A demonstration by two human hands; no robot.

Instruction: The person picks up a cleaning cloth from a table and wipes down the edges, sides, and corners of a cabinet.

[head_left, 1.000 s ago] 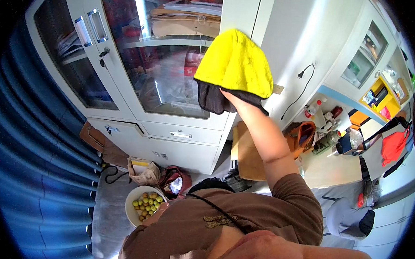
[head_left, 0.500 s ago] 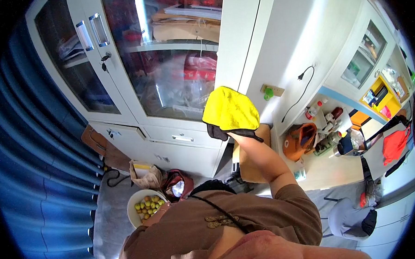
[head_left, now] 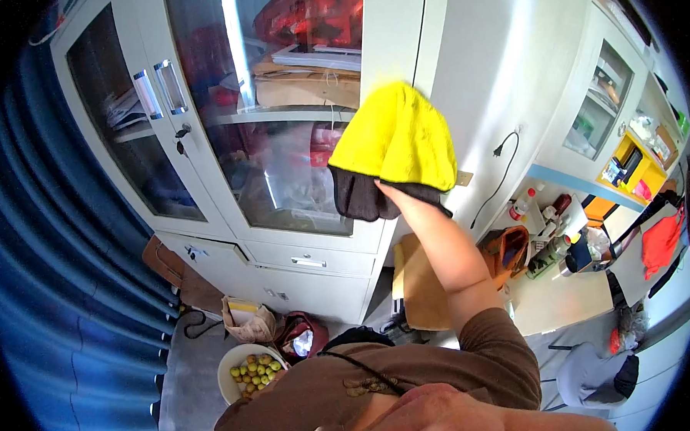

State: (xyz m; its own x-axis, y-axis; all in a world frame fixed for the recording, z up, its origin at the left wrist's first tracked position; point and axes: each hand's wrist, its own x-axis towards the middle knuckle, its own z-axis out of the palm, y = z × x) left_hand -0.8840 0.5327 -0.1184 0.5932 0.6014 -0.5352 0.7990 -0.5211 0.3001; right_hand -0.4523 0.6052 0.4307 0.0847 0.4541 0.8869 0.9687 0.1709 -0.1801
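My right hand [head_left: 392,196] holds a yellow cloth with dark grey edging and underside [head_left: 396,140], which drapes over most of the hand. Only the thumb side and wrist show; the other fingers are hidden beneath it. The cloth is raised in front of the right door frame of a white cabinet [head_left: 237,205] with glass panes. Whether it touches the cabinet I cannot tell. My left hand is out of view, on the side where my brown shirt blocks the floor.
A white bucket of green-yellow fruit [head_left: 227,375] stands on the floor beside a maroon bag [head_left: 311,329] and a beige bag [head_left: 246,324]. A blue curtain [head_left: 72,304] hangs at left. On the right, a desk [head_left: 564,302] carries an orange-brown bag [head_left: 508,254] and bottles.
My right hand has lifted the yellow cloth higher along the cabinet's edge, and more of its dark underside shows. The head view has shifted slightly.
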